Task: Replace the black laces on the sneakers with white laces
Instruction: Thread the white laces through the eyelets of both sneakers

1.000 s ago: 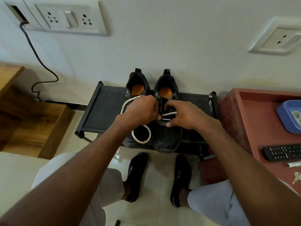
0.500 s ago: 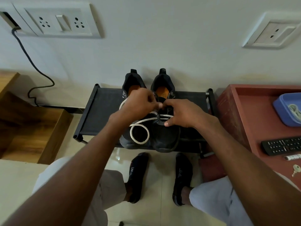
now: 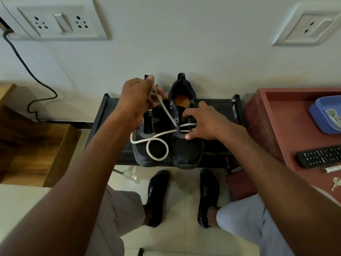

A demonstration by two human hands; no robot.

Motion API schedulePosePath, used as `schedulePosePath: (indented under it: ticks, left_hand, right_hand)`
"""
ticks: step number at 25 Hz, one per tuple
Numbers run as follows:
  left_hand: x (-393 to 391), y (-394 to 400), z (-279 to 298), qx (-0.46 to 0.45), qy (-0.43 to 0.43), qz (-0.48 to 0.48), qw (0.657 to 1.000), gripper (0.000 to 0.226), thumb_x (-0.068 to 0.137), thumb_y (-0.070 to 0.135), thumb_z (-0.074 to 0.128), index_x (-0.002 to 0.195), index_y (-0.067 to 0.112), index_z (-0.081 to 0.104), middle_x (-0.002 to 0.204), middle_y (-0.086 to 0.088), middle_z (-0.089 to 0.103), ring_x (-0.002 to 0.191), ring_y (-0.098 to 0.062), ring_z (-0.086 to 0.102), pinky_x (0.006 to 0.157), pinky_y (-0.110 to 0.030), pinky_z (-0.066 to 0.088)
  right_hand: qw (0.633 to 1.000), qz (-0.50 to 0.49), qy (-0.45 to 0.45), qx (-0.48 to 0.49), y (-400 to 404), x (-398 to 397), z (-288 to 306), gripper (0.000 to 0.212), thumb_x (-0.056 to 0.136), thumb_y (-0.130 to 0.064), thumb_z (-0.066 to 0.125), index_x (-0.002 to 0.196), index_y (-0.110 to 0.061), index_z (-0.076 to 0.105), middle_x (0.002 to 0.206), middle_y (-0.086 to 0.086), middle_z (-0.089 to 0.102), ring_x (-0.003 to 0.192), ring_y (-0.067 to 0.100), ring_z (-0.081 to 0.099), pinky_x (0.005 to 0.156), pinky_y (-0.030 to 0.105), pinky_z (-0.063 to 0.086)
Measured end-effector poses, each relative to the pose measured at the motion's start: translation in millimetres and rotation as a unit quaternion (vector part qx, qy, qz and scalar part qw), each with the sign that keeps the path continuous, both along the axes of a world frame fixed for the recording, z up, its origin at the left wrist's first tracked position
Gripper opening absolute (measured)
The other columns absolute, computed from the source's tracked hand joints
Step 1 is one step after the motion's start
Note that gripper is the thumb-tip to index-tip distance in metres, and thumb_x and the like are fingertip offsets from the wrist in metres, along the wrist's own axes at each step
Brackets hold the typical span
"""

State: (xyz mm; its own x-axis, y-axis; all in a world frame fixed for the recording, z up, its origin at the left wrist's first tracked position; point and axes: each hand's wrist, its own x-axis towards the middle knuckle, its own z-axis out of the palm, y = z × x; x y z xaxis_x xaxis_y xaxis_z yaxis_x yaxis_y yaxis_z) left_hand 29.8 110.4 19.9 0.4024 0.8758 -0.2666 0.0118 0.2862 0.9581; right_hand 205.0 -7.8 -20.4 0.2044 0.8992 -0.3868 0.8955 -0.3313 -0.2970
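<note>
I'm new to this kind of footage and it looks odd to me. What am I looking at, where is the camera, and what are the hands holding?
There is no machine: a person wears one wide-angle camera on the head, looking down at their own arms. Two dark sneakers stand on a black shoe rack against the wall. The left hand is raised and grips a white lace, which runs down to the right sneaker and loops loosely over the left sneaker. The right hand holds the right sneaker by its lacing. Beside them, a red table carries a remote, a key and a blue container.
</note>
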Motion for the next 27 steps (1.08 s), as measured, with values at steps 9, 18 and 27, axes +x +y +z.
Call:
schedulePosePath:
  ticks: [9, 18, 27]
  left_hand:
    - [13, -22, -34, 0.299, 0.467, -0.311, 0.772, 0.036, 0.084, 0.042, 0.082, 0.067, 0.019, 0.061, 0.064, 0.001, 0.058, 0.063, -0.018, 0.057, 0.054, -0.027, 0.036]
    - [-3, -11, -3, 0.077, 0.137, -0.115, 0.981, 0.019, 0.099, 0.023, 0.068, 0.089, 0.011, 0.057, 0.088, -0.014, 0.075, 0.077, -0.025, 0.075, 0.059, -0.03, 0.053]
    - [5, -11, -22, 0.305, 0.454, -0.319, 0.774, 0.022, 0.081, 0.029, 0.087, 0.08, 0.01, 0.077, 0.074, -0.001, 0.069, 0.084, -0.022, 0.069, 0.062, -0.025, 0.047]
  right_hand:
    - [1.0, 0.007, 0.023, 0.006, 2, -2, 0, 0.074, 0.076, -0.046, 0.09, 0.14, -0.041, 0.053, 0.139, 0.004, 0.052, 0.122, 0.03, 0.058, 0.099, 0.051, 0.054]
    - [0.999, -0.009, 0.053, 0.006, 2, 0, 1, 0.073, 0.077, -0.038, 0.09, 0.141, -0.039, 0.054, 0.142, 0.004, 0.054, 0.122, 0.028, 0.059, 0.098, 0.049, 0.054]
    - [0.998, -0.009, 0.055, 0.006, 1, 0, 2, 0.067, 0.077, -0.038, 0.091, 0.135, -0.04, 0.057, 0.14, 0.002, 0.055, 0.119, 0.027, 0.06, 0.095, 0.046, 0.055]
